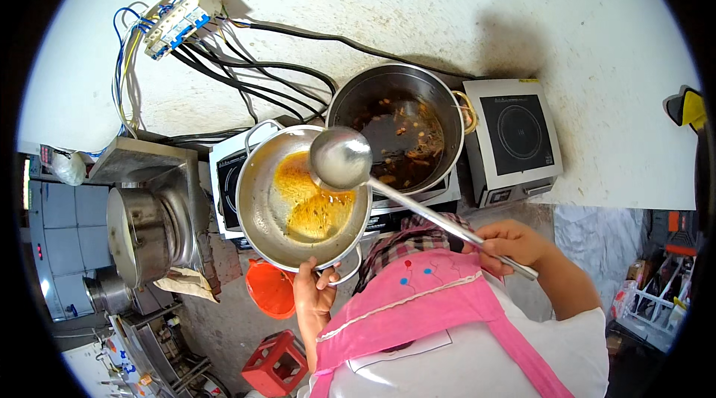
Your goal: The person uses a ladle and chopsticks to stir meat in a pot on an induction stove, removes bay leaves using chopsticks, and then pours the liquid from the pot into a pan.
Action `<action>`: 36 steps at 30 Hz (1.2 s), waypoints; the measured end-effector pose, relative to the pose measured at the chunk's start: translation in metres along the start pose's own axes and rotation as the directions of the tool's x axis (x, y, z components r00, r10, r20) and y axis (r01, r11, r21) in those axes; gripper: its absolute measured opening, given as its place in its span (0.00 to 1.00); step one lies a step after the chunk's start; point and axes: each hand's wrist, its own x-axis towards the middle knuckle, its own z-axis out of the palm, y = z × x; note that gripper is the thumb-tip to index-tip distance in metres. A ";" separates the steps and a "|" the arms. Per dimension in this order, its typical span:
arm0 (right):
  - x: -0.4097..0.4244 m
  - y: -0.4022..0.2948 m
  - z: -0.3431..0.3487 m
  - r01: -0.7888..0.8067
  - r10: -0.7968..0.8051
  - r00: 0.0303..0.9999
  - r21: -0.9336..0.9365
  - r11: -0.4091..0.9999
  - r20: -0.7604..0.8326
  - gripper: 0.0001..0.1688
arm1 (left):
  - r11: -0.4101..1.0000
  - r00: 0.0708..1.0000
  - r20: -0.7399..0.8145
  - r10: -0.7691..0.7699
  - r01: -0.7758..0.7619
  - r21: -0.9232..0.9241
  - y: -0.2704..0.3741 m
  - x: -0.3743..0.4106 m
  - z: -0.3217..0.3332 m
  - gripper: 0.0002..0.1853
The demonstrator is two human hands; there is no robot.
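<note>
My right hand (512,247) grips the long metal handle of a ladle (425,219). The ladle's shiny round bowl hangs over the place where the shallow pan and the deep pot meet. My left hand (316,289) is at the near side of the two-handled metal pan (260,219), thumb on its rim and fingers at the loop handle. Yellow-orange oily liquid (319,216) with dark specks lies in the pan. Behind and to the right stands the deep metal pot (358,102), holding dark brown broth (405,141) with floating bits. The ladle hides part of both rims.
An induction cooker (512,135) stands right of the pot; another (229,191) shows beneath the pan's left side. Black cables (268,65) run along the wall from circuit breakers (182,26). A large pot (140,236) stands left. Below are an orange-red basin (271,289) and a red stool (274,361).
</note>
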 end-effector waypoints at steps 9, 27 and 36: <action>0.021 -0.010 0.021 0.113 0.017 0.964 0.466 0.877 -0.266 0.13 | 1.000 0.999 0.025 -0.023 0.023 -0.004 0.003 0.002 0.005 0.18; 0.123 0.022 0.039 0.266 0.123 0.912 0.793 0.548 -0.390 0.12 | 1.000 1.000 0.018 -0.016 0.016 0.025 0.017 0.004 -0.001 0.17; 0.138 0.028 0.029 0.376 0.023 0.889 0.756 0.535 -0.458 0.11 | 1.000 0.999 0.018 -0.028 0.028 0.008 0.021 0.004 -0.002 0.17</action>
